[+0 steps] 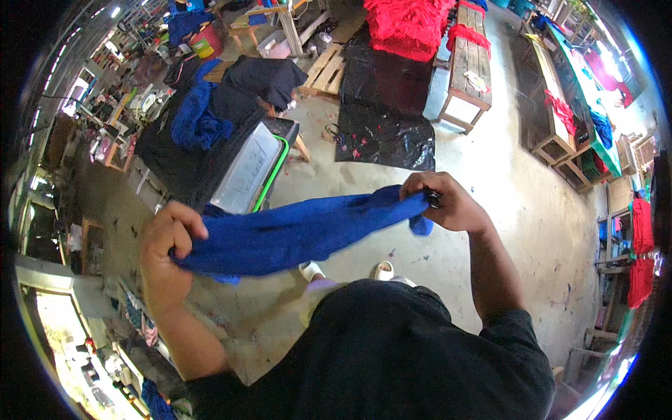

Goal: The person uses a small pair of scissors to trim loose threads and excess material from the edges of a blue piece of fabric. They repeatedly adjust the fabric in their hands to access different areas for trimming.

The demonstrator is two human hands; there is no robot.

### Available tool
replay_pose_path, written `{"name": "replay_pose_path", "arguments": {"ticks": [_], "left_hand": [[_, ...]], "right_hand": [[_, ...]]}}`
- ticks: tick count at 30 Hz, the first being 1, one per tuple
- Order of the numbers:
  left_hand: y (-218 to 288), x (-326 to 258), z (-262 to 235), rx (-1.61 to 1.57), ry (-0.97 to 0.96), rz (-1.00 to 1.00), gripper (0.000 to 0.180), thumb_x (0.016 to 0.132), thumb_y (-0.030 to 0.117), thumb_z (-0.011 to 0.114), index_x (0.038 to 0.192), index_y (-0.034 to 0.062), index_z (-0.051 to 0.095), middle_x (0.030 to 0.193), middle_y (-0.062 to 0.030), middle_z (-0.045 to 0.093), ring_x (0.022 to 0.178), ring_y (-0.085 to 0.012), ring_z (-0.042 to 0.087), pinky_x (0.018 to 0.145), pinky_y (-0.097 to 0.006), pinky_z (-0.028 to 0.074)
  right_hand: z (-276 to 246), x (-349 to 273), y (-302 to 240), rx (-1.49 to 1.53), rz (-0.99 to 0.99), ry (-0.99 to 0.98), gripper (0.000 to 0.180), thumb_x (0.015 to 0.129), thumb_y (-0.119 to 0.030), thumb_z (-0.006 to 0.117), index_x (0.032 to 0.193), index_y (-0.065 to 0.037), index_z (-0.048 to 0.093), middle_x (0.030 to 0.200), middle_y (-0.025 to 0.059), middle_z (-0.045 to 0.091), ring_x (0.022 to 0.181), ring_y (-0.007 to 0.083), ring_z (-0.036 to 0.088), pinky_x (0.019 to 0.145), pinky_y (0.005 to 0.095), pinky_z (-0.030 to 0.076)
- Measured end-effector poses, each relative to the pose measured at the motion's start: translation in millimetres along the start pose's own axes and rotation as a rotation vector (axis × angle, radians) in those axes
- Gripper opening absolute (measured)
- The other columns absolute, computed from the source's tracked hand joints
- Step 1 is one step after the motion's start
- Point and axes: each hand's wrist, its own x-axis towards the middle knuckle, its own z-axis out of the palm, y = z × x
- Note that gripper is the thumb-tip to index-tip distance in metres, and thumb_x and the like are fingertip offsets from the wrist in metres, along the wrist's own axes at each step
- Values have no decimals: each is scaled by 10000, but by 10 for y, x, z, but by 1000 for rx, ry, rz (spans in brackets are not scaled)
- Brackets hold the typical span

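Note:
A blue cloth is stretched between both hands at chest height. My left hand grips its left end with the fingers curled over the bunched fabric. My right hand pinches the right end, where a small dark object shows between the fingers; a short flap of cloth hangs below it. My black shirt fills the lower middle, and two pale shoes show on the concrete floor below the cloth.
A clear plastic bin with a green rim stands to the left by a table piled with black and blue cloth. Black plastic sheet, red fabric pile, wooden benches and pallets lie further off.

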Motion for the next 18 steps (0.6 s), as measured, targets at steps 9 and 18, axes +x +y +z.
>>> {"name": "replay_pose_path", "arguments": {"ticks": [9, 18], "left_hand": [[448, -957, 578, -886, -1255, -343, 244, 837, 205, 701, 1014, 77, 593, 1204, -178, 600, 1109, -361, 610, 924, -407, 473], [598, -917, 1006, -699, -1317, -633, 343, 899, 311, 683, 1102, 35, 650, 991, -156, 670, 979, -300, 652, 838, -368, 486]], "right_hand": [[-131, -1420, -388, 289, 173, -752, 212, 699, 47, 666, 907, 29, 704, 1459, 231, 463, 1041, 321, 669, 786, 379, 564], [-80, -1454, -374, 450, 804, -538, 216, 905, -117, 698, 1106, -41, 710, 976, 147, 736, 895, 239, 713, 773, 358, 548]]}}
